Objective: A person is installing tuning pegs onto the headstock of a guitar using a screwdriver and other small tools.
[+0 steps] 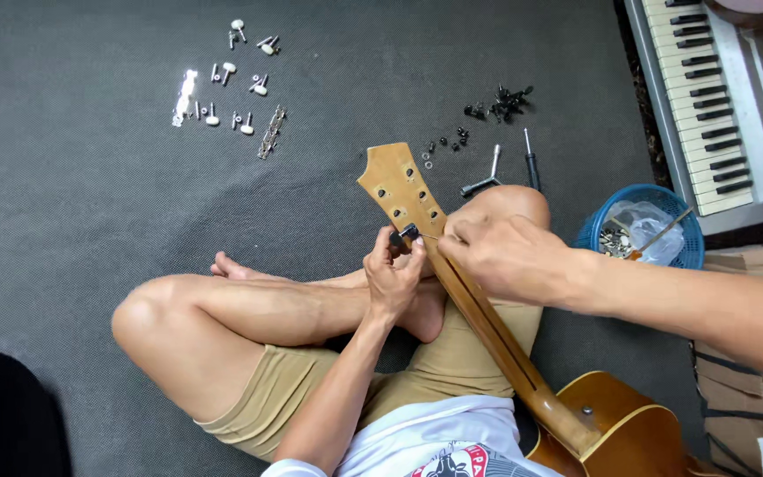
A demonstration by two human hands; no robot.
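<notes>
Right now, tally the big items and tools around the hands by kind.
Guitar: 1
Keyboard: 1
Blue basket: 1
Screwdriver: 1
Metal wrench: 1
Total: 5
The small pegs and screws are too tiny to count.

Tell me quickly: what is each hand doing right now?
Left hand: fingers pinch a black tuning peg at the guitar headstock.
Right hand: closed around the guitar neck.
</notes>
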